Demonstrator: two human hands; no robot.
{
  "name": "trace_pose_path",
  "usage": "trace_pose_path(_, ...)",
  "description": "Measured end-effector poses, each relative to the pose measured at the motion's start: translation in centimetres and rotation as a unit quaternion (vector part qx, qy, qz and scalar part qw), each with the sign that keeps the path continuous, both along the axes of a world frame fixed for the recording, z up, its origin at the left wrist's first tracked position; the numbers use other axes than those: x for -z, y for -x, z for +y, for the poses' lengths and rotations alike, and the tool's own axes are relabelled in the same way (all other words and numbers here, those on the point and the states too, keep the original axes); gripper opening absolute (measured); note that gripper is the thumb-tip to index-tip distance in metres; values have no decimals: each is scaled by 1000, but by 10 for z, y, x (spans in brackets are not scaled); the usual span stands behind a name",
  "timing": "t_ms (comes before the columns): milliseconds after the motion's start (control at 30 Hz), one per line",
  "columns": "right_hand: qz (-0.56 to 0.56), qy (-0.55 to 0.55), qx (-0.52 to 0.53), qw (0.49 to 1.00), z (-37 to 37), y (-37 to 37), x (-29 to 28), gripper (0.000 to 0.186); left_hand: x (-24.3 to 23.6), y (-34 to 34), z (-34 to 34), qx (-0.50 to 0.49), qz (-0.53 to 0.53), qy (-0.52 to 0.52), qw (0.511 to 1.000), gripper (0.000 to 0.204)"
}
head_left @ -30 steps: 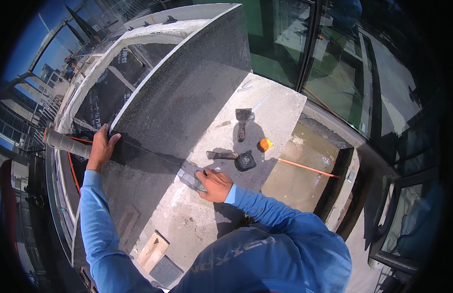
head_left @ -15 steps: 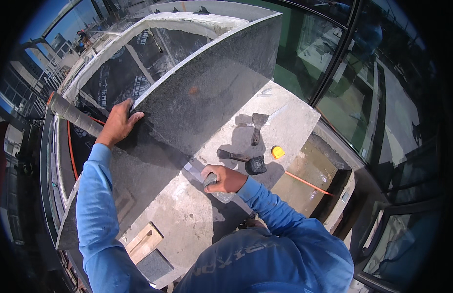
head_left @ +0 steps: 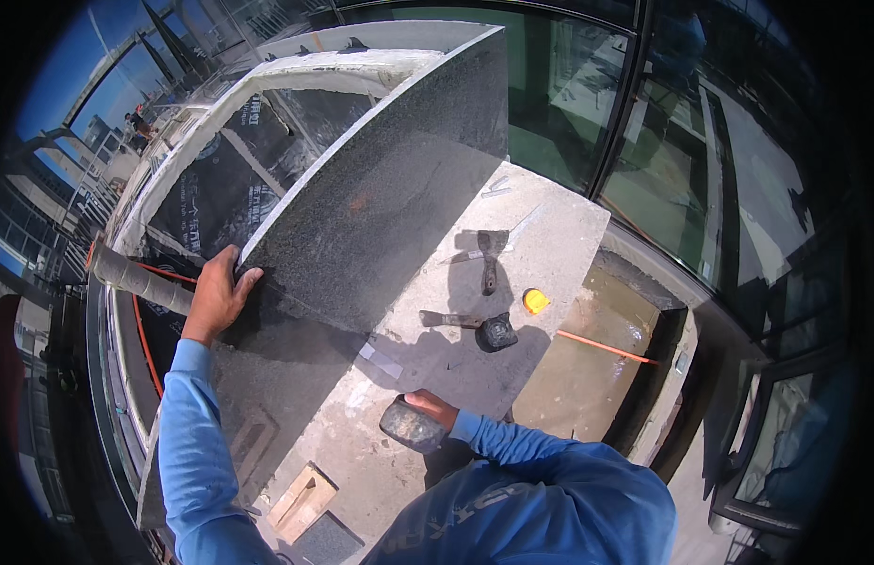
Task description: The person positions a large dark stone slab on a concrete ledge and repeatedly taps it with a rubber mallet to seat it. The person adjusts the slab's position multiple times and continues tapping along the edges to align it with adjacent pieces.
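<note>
Up on the concrete ledge (head_left: 541, 245), the left hand (head_left: 216, 297) clamps its fingers over the raised edge of the dark granite slab (head_left: 380, 207), which stands tilted. The right hand (head_left: 428, 410) is closed on a grey mallet (head_left: 411, 426) lower down. A trowel (head_left: 489, 254), hammer (head_left: 484, 330) and yellow tape measure (head_left: 535, 301) lie beside the slab.
</note>
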State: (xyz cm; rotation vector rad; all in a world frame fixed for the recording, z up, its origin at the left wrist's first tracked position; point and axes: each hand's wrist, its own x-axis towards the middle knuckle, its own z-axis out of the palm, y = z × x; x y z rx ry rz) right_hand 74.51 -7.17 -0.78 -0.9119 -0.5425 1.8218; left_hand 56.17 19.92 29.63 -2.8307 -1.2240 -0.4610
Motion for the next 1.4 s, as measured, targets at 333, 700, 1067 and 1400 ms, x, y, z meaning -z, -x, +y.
trace_pose_path(333,-364,-68,-84,925,-25,-108,-66,53,11,4,14,6,-39,-9,999,45)
trace_pose_path(700,-445,-140,-42,883,-85,-351,-20,33,1,-81,11,-136,42,24,990,65)
trace_pose_path(1067,-439,74,182,877,20,-636,134,34,26,-253,79,-205,82,-64,973,87)
trace_pose_path(1400,-72,23,112,991,183,-785,27,20,29,-349,121,-339,76,-6,938,100)
